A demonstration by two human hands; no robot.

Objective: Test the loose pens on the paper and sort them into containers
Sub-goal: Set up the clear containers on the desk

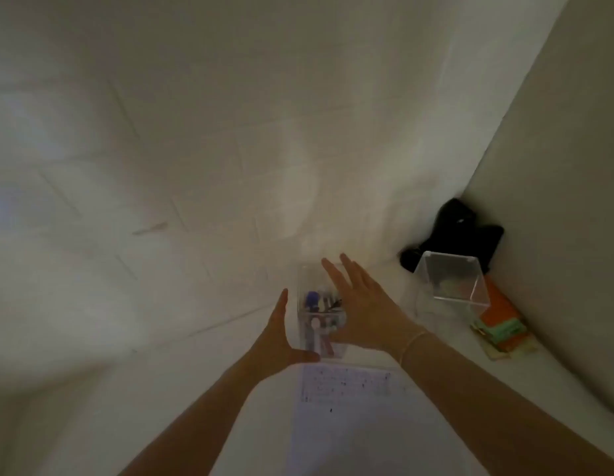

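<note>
A clear plastic container (pixel 307 324) holding several pens stands on the white tiled floor, just beyond a sheet of paper (pixel 346 403) marked with small ink dots. My left hand (pixel 278 334) lies flat against the container's left side, fingers straight, thumb under its near edge. My right hand (pixel 360 307) presses the right side with straight fingers reaching past the top. A second clear container (pixel 450 280), with no pens showing in it, stands to the right. The picture is blurred.
A black object (pixel 460 231) lies in the corner behind the second container. Orange and green notepads or packets (pixel 501 324) lie along the wall (pixel 566 201) on the right. White floor tiles stretch away to the left and ahead.
</note>
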